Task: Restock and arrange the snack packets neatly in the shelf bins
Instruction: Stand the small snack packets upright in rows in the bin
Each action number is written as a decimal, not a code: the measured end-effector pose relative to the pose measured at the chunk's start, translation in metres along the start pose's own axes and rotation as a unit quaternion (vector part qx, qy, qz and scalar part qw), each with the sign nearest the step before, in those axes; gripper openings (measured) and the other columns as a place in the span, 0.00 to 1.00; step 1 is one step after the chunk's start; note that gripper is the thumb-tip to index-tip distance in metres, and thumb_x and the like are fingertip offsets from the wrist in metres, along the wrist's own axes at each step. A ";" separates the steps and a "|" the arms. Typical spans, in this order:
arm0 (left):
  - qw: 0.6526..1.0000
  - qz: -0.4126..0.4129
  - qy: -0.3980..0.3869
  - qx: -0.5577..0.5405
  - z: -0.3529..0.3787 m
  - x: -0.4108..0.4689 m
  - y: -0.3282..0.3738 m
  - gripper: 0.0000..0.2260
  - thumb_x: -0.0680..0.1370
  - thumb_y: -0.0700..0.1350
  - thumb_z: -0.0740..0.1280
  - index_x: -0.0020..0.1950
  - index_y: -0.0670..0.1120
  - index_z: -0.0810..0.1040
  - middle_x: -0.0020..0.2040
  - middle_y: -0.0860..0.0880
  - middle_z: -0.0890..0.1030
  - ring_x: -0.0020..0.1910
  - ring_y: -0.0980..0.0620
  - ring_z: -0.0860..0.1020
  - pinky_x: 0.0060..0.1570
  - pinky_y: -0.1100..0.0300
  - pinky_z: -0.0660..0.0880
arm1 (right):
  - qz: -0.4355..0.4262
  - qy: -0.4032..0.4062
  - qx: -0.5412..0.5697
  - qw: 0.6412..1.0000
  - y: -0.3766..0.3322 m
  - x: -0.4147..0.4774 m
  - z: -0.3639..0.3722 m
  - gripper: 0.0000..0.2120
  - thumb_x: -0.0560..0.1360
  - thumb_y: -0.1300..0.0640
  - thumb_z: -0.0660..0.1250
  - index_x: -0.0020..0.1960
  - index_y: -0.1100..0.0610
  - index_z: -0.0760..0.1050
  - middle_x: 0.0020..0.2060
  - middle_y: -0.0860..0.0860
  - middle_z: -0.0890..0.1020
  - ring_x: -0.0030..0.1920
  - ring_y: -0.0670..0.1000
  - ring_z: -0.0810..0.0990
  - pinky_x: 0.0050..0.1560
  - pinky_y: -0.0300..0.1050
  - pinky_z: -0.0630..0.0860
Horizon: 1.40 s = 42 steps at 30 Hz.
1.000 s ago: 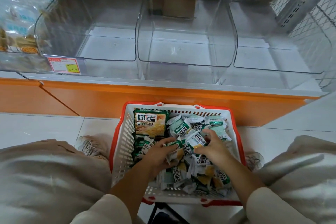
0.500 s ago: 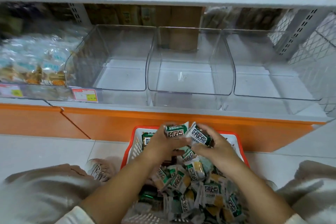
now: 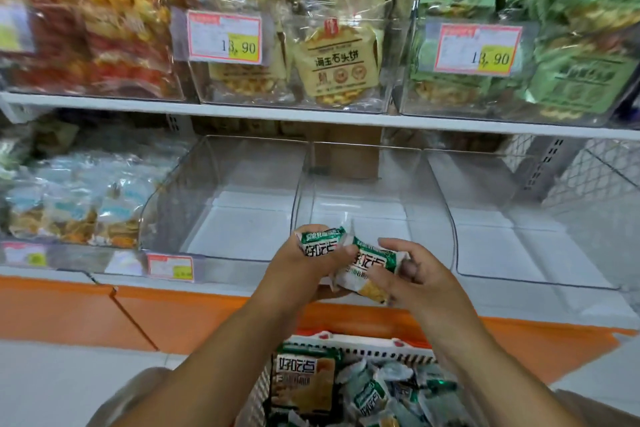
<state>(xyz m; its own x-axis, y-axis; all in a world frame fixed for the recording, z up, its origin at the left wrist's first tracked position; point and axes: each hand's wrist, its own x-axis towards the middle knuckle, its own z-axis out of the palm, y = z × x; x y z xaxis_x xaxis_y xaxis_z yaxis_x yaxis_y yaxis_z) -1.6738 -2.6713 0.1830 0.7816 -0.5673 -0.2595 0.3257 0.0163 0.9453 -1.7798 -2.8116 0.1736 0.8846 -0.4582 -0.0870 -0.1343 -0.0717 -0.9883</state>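
Green-and-white snack packets (image 3: 372, 269) are clutched at centre, left grip (image 3: 301, 267) and right grip (image 3: 419, 282) each curled round one, below the clear bin (image 3: 415, 211) at 12 o'clock. Slick wrappers may slip, dropping toward the basket (image 3: 363, 345) at 6 o'clock.

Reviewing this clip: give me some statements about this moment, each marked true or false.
1. The left hand grips a green-and-white snack packet. True.
2. The right hand holds nothing. False: it pinches a second packet.
3. The middle clear bin behind the hands is already stocked. False: nothing lies in it.
4. The red-rimmed basket below holds loose packets. True.
5. Biscuit bags fill the bins on the upper shelf. True.
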 end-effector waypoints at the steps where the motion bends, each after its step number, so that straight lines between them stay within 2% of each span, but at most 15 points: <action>1: 1.000 0.008 0.007 -0.006 -0.002 0.005 0.003 0.17 0.74 0.41 0.74 0.60 0.43 0.75 0.49 0.42 0.86 0.46 0.45 0.85 0.42 0.53 0.82 | 0.006 -0.003 0.012 1.000 -0.003 0.008 0.002 0.12 0.71 0.54 0.74 0.54 0.49 0.80 0.39 0.50 0.84 0.38 0.46 0.82 0.38 0.38 0.76; 5: 0.997 0.037 0.061 -0.037 -0.027 0.019 0.016 0.16 0.75 0.41 0.73 0.61 0.44 0.75 0.54 0.41 0.84 0.51 0.45 0.85 0.48 0.51 0.83 | 0.001 0.017 -0.005 1.000 -0.012 0.059 0.008 0.07 0.71 0.56 0.74 0.48 0.54 0.81 0.42 0.51 0.86 0.43 0.49 0.84 0.46 0.45 0.79; 8: 0.990 0.054 0.117 -0.053 -0.056 0.030 0.025 0.17 0.75 0.38 0.72 0.62 0.42 0.75 0.52 0.42 0.84 0.50 0.46 0.85 0.46 0.53 0.83 | -0.004 0.057 -0.071 0.996 0.003 0.135 0.014 0.10 0.71 0.58 0.75 0.51 0.55 0.79 0.44 0.51 0.86 0.47 0.52 0.84 0.52 0.50 0.80; 11: 0.990 0.054 0.132 -0.018 -0.071 0.041 0.026 0.15 0.76 0.37 0.71 0.61 0.43 0.76 0.52 0.45 0.85 0.49 0.49 0.85 0.51 0.51 0.82 | 0.026 0.068 -0.178 0.981 0.040 0.216 0.023 0.14 0.68 0.54 0.76 0.51 0.55 0.77 0.50 0.55 0.84 0.49 0.56 0.83 0.54 0.55 0.79; 13: 0.989 0.057 0.136 0.001 -0.073 0.049 0.024 0.14 0.74 0.37 0.73 0.58 0.45 0.78 0.51 0.47 0.85 0.50 0.50 0.84 0.54 0.51 0.81 | 0.043 0.073 -0.201 0.976 0.058 0.253 0.033 0.16 0.69 0.56 0.76 0.53 0.56 0.75 0.54 0.57 0.83 0.52 0.58 0.82 0.56 0.54 0.78; 16: 0.987 0.058 0.149 -0.005 -0.074 0.062 0.024 0.09 0.75 0.38 0.72 0.55 0.45 0.80 0.50 0.46 0.86 0.52 0.48 0.84 0.56 0.51 0.80 | 0.037 0.094 -0.237 0.966 0.069 0.283 0.047 0.16 0.73 0.57 0.73 0.57 0.63 0.75 0.50 0.55 0.81 0.52 0.56 0.80 0.55 0.42 0.73; 19: 0.988 0.041 0.148 -0.030 -0.075 0.073 0.024 0.08 0.76 0.38 0.70 0.54 0.44 0.81 0.50 0.45 0.86 0.52 0.47 0.84 0.58 0.50 0.79 | 0.013 0.118 -0.251 0.961 0.080 0.301 0.054 0.17 0.74 0.56 0.71 0.57 0.64 0.73 0.52 0.58 0.81 0.54 0.59 0.79 0.54 0.44 0.71; 23: 0.989 0.023 0.147 -0.011 -0.079 0.076 0.022 0.08 0.75 0.39 0.70 0.53 0.47 0.83 0.48 0.49 0.86 0.52 0.51 0.84 0.61 0.52 0.77 | -0.005 0.138 -0.215 0.967 0.095 0.314 0.058 0.17 0.73 0.55 0.72 0.56 0.58 0.71 0.54 0.58 0.81 0.55 0.60 0.80 0.58 0.49 0.75; 27: 0.989 0.022 0.146 -0.009 -0.083 0.075 0.020 0.10 0.76 0.37 0.69 0.55 0.46 0.82 0.49 0.50 0.86 0.52 0.52 0.84 0.61 0.53 0.77 | -0.009 0.133 -0.206 0.970 0.100 0.321 0.058 0.22 0.71 0.53 0.74 0.58 0.58 0.68 0.57 0.57 0.81 0.56 0.60 0.80 0.60 0.56 0.76; 31: 0.994 0.028 0.108 0.003 -0.083 0.072 0.022 0.12 0.77 0.35 0.67 0.59 0.44 0.81 0.52 0.49 0.86 0.55 0.49 0.83 0.60 0.52 0.78 | -0.002 0.134 -0.211 0.968 0.089 0.315 0.056 0.20 0.72 0.55 0.74 0.56 0.59 0.67 0.59 0.59 0.78 0.58 0.59 0.78 0.59 0.46 0.73; 34: 0.996 0.045 0.076 0.030 -0.080 0.067 0.026 0.10 0.78 0.37 0.68 0.58 0.46 0.81 0.52 0.50 0.86 0.54 0.51 0.84 0.55 0.60 0.80 | -0.042 0.166 -0.177 0.969 0.045 0.276 0.055 0.17 0.74 0.50 0.71 0.57 0.60 0.73 0.49 0.57 0.82 0.50 0.55 0.80 0.50 0.43 0.74; 37: 0.994 0.071 0.066 0.052 -0.075 0.062 0.025 0.09 0.77 0.40 0.70 0.57 0.47 0.82 0.52 0.50 0.86 0.52 0.52 0.84 0.52 0.62 0.80 | -0.078 0.020 -0.049 0.996 -0.011 0.188 0.059 0.15 0.77 0.44 0.63 0.54 0.54 0.77 0.45 0.51 0.84 0.45 0.47 0.82 0.45 0.41 0.80; 39: 0.990 0.093 0.063 0.080 -0.069 0.059 0.025 0.09 0.76 0.43 0.71 0.56 0.49 0.83 0.50 0.51 0.86 0.52 0.53 0.84 0.55 0.58 0.80 | -0.098 -0.111 -0.061 0.987 -0.033 0.138 0.061 0.17 0.73 0.39 0.61 0.56 0.45 0.77 0.47 0.42 0.84 0.47 0.40 0.81 0.46 0.34 0.79; 40: 0.988 0.104 0.064 0.092 -0.066 0.059 0.024 0.09 0.76 0.44 0.72 0.56 0.50 0.83 0.50 0.52 0.86 0.51 0.53 0.83 0.55 0.57 0.80 | -0.105 -0.145 -0.073 0.981 -0.036 0.125 0.061 0.13 0.73 0.40 0.63 0.56 0.41 0.76 0.48 0.39 0.83 0.49 0.39 0.81 0.48 0.34 0.78; 42: 0.977 0.139 0.082 0.137 -0.058 0.061 0.020 0.10 0.76 0.45 0.73 0.57 0.53 0.82 0.50 0.55 0.85 0.51 0.56 0.82 0.53 0.61 0.79 | -0.095 -0.140 -0.109 0.980 -0.032 0.126 0.056 0.10 0.74 0.48 0.69 0.54 0.39 0.76 0.49 0.38 0.83 0.51 0.41 0.81 0.52 0.39 0.78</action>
<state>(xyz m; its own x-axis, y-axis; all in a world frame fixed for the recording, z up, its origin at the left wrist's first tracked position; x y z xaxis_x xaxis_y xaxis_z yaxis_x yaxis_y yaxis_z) -1.5888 -2.6572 0.1747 0.9019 -0.4319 0.0078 -0.0487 -0.0836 0.9953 -1.6389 -2.8173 0.1871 0.9864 -0.1604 0.0345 -0.0214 -0.3339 -0.9424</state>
